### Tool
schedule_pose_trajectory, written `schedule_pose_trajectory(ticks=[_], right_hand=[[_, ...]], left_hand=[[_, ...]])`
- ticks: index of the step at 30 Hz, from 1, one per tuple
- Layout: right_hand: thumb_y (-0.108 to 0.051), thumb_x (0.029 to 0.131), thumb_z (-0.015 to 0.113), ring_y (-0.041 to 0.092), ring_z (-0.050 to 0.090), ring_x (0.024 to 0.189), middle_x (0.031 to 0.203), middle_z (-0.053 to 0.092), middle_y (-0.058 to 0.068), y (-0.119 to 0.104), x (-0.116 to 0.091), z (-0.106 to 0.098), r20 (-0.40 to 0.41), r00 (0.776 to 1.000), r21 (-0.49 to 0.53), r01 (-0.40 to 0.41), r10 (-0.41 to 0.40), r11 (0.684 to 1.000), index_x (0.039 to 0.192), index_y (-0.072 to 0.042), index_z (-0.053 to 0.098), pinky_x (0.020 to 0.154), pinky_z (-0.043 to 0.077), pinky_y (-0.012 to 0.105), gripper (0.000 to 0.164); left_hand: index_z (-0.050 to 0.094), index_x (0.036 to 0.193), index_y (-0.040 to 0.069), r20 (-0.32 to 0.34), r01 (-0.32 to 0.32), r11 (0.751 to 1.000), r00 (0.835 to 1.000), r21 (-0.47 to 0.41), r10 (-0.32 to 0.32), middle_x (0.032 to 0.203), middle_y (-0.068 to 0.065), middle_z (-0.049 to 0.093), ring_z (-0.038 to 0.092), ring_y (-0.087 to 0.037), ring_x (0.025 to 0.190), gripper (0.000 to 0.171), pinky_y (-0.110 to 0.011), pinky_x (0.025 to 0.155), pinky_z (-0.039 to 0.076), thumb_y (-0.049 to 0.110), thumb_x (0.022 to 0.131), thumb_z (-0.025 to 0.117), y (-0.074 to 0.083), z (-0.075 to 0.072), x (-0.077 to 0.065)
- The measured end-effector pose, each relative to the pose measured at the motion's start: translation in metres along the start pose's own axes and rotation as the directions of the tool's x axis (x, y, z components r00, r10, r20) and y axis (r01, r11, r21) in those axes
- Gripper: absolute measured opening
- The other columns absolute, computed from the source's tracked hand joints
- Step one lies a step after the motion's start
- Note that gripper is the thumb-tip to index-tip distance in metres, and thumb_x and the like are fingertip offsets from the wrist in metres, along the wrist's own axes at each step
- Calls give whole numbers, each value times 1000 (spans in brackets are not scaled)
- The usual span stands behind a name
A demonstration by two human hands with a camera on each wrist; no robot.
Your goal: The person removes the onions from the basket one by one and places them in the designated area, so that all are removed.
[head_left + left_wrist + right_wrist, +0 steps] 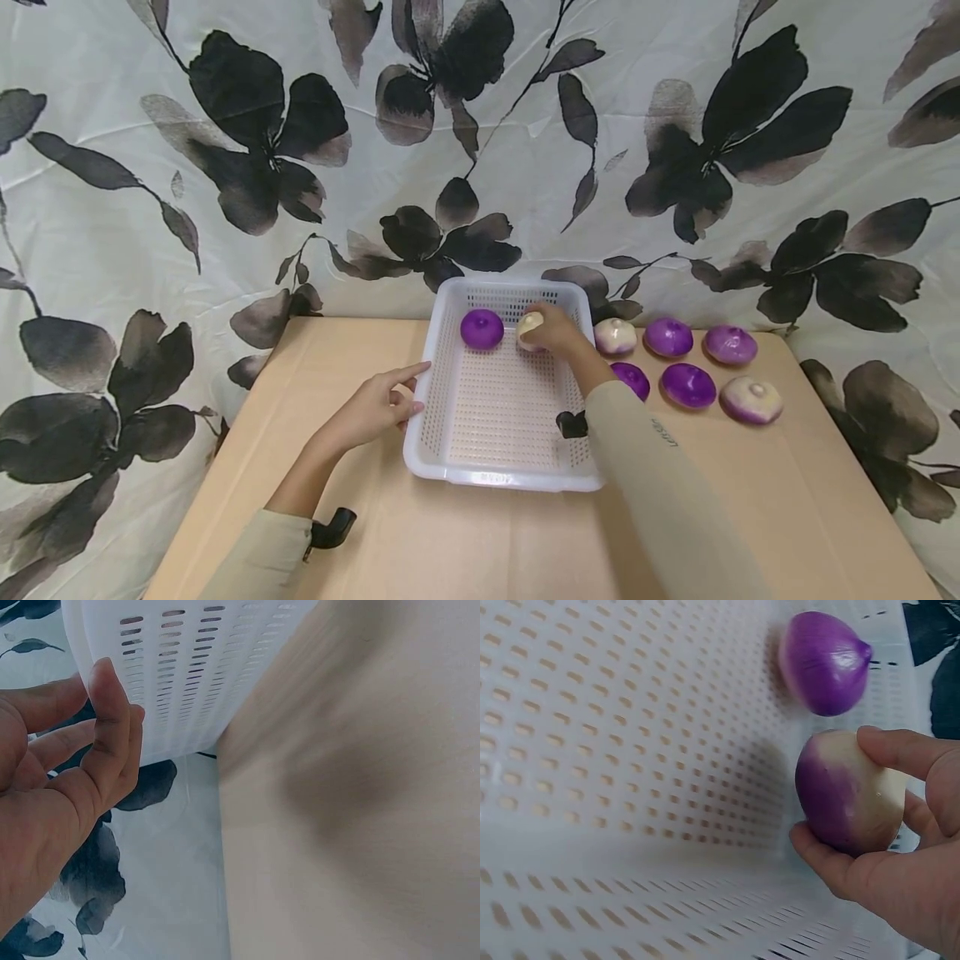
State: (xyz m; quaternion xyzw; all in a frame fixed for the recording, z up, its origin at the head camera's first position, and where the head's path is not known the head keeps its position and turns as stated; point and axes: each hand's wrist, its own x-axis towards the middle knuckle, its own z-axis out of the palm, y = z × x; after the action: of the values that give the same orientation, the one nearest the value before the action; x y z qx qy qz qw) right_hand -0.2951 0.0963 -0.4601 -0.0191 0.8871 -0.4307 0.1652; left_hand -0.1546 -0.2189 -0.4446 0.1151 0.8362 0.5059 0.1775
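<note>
A white plastic basket (502,417) with slotted walls stands on the table. My left hand (375,408) holds its left rim, index fingertip on the edge and thumb against the outer wall; in the left wrist view the fingers (112,712) meet the slotted side. Inside the basket, at the far right, my right hand (555,329) grips a cream-and-purple turnip (847,791), thumb on top and fingers beneath. Beside it, a glossy purple onion (825,664) with a pointed tip sits at the basket's far end, to the left in the head view (482,329).
Right of the basket lie several more vegetables: purple onions (688,386) and cream-and-purple turnips (752,400), one turnip (615,337) close to the basket wall. A floral cloth (525,167) hangs behind the wooden table (465,542).
</note>
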Motion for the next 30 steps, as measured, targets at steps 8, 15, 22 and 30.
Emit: schedule_pose_trajectory(ticks=[8,15,22,30], right_hand=[[-7,90,71,36,58,122,143,55,25,-22,-13,-31,20,997,-48,74,-73,996,154,-3,42,96,57,42,70],[-12,91,74,37,52,129,149,51,22,-31,-28,-64,30,985,-77,173,-172,982,153,-5,45,114,45,52,68],[-15,92,76,35,55,125,153,48,15,-22,-49,-93,54,975,-32,215,-213,976,153,-13,48,106,49,51,66],[-19,95,76,34,57,123,157,44,14,0,-89,-123,31,976,20,215,-216,976,156,-16,44,101,51,40,69]], left_hand=[[41,156,0,0,13,1000,1000,-4,-13,123,-25,54,65,-20,72,64,-47,68,62,-3,96,63,0,1,0],[41,156,0,0,16,1000,1000,-3,-16,123,-25,55,64,-19,71,64,-43,67,62,-2,96,62,1,1,0],[41,156,1,3,19,1000,1000,-5,-19,124,-26,54,65,-20,73,64,-41,67,62,-2,96,62,3,0,-1],[40,157,1,16,14,1000,1000,-8,-14,124,-26,53,65,-20,73,64,-41,67,62,-2,97,62,4,-1,-1]])
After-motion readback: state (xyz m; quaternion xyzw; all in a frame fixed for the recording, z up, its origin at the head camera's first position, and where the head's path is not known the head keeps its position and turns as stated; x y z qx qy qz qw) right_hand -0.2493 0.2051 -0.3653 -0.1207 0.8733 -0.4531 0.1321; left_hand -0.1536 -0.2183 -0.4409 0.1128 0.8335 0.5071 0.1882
